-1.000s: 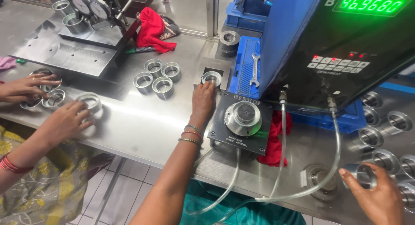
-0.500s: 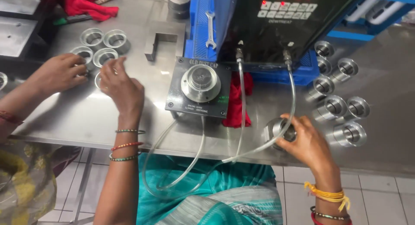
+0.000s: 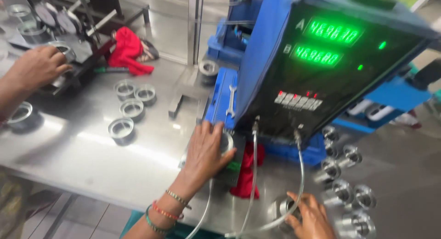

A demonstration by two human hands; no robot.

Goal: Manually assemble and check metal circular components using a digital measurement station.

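My left hand (image 3: 206, 149) lies over the black gauge block (image 3: 232, 167) in front of the blue meter box (image 3: 321, 69), fingers curled on a metal ring (image 3: 226, 140) at the block's round head. My right hand (image 3: 313, 219) grips a shiny metal fitting (image 3: 281, 206) at the table's near edge. Two clear hoses (image 3: 299, 174) run from the box down past that hand. A red cloth (image 3: 248, 174) lies beside the block.
Several loose metal rings (image 3: 132, 109) lie on the steel table (image 3: 82, 161) to the left. Another person's hand (image 3: 39, 66) holds a ring at the far left by a dark fixture. Several metal fittings (image 3: 342, 190) stand on the right. A blue tray holds a spanner (image 3: 231, 101).
My left hand has moved from the loose rings over to the gauge block. My view has swung up towards the meter box. My right hand stays on the metal fitting.
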